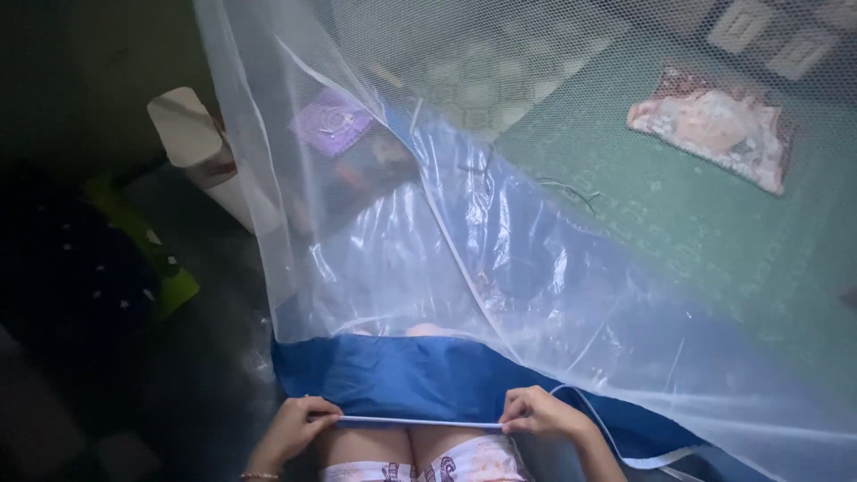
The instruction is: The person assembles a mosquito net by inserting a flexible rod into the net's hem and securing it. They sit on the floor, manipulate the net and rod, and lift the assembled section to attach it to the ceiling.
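Observation:
My left hand [299, 428] and my right hand [536, 413] each pinch the white-piped lower edge of a blue fabric border [420, 375], holding it stretched level between them above my knees. The border belongs to a white mosquito net [536, 268] that rises and spreads away in front of me. Both hands are closed on the hem, about a forearm's length apart.
Through the net I see a green patterned mat [678, 223] with a pink floral pillow [714, 125] at the far right. A purple patterned cloth [332, 120] lies behind the net. A white roll-shaped object [192, 134] and a yellow-green item [170, 268] stand on the dark left side.

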